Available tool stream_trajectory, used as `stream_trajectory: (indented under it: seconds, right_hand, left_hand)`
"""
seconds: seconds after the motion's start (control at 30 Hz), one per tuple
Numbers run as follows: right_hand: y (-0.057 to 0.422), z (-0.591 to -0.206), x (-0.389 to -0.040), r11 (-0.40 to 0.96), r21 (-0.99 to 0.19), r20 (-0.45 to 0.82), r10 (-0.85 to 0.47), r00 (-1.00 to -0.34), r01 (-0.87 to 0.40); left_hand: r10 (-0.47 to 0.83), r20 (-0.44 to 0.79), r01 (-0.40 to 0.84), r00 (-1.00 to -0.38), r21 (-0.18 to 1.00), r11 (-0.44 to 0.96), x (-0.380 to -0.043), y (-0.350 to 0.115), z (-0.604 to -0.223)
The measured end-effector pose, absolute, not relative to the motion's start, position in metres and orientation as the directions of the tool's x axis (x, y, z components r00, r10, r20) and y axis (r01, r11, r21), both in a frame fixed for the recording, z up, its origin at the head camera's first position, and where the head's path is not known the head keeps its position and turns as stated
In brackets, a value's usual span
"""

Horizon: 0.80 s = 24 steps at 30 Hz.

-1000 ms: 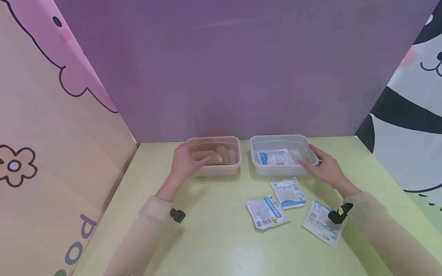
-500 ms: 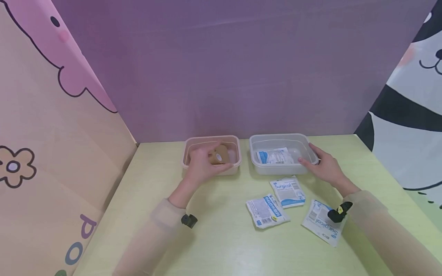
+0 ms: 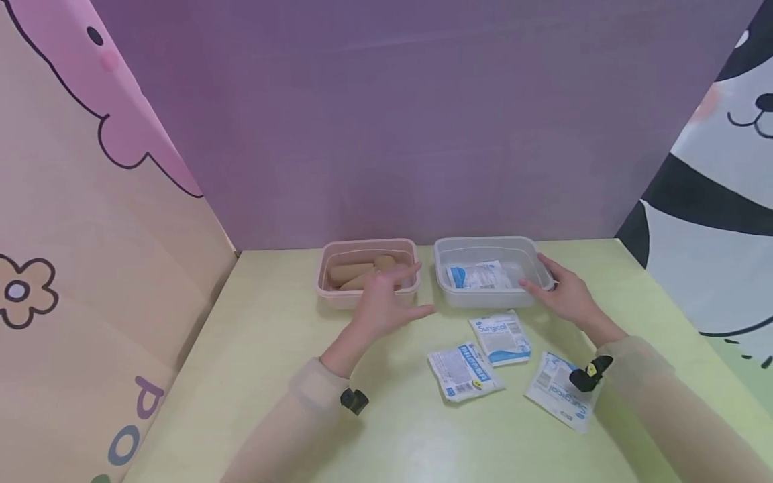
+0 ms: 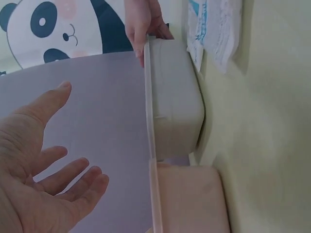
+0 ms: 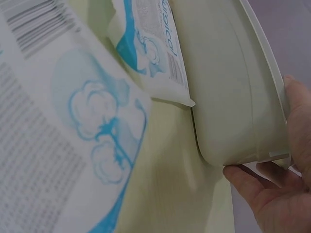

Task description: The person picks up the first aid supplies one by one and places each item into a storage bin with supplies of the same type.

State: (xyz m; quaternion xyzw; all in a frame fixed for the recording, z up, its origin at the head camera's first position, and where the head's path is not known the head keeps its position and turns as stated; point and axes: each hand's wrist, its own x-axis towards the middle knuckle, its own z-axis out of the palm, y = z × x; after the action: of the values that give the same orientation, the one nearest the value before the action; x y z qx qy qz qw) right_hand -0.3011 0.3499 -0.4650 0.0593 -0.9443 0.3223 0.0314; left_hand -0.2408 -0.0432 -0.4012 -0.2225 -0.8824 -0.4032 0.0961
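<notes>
The left hand [image 3: 386, 305] hovers empty with fingers spread and relaxed, just in front of the pink tub [image 3: 338, 295] and above the green table [image 3: 272, 349]; the left wrist view shows its open palm [image 4: 43, 165] beside that tub's wall [image 4: 189, 199]. Tan bandage rolls [image 3: 353, 274] lie inside the pink tub, apart from the fingers. Just to the right of the pink tub stands the clear tub [image 3: 483, 298], which holds one white-and-blue packet [image 3: 480, 274]. The right hand [image 3: 561, 295] grips the clear tub's right end, thumb over the rim and fingers curled under the corner [image 5: 272, 189]. In front of the clear tub three surgical gauze packets [image 3: 501, 335] lie flat on the table, the nearest one almost touching its wall.
</notes>
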Motion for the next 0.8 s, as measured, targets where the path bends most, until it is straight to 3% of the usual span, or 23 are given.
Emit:
stream_trajectory:
  seconds: [0.33, 0.8]
  right_hand:
    - [0.351, -0.465, -0.301, 0.792, -0.600, 0.079, -0.079, -0.994, -0.111]
    - [0.352, -0.464, -0.302, 0.802, -0.585, 0.078, -0.088, -0.993, -0.117]
  left_hand:
    - [0.410, 0.356, 0.539, -0.840, 0.637, 0.551, -0.235, -0.024, -0.417]
    - [0.553, 0.216, 0.554, -0.805, 0.607, 0.569, -0.223, -0.004, -0.440]
